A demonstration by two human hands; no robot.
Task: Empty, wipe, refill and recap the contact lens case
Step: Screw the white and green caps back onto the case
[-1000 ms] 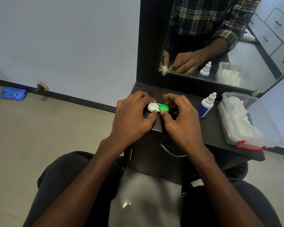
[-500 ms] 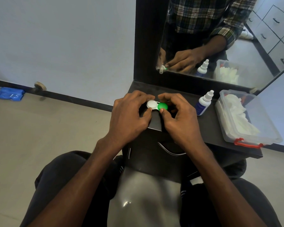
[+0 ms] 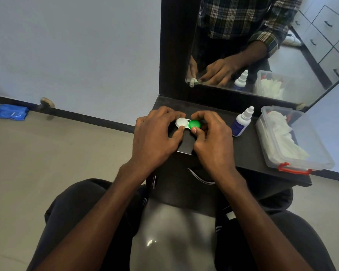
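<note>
The contact lens case (image 3: 187, 123) lies on the dark shelf (image 3: 249, 153), a white cap on its left well and a green cap (image 3: 194, 124) on its right well. My left hand (image 3: 157, 133) grips the white-capped end between thumb and fingers. My right hand (image 3: 211, 137) has its thumb and fingers closed around the green cap. A white solution bottle (image 3: 241, 122) with a blue label stands capped to the right of my right hand.
A clear plastic box (image 3: 321, 155) with a red latch holds white tissues at the shelf's right end. A mirror (image 3: 262, 45) stands behind the shelf. A drawer handle (image 3: 200, 177) sits below the shelf edge. My knees are under the shelf.
Both hands have stayed on the case. The green cap shows a little more between my right fingers. The camera view has shifted slightly.
</note>
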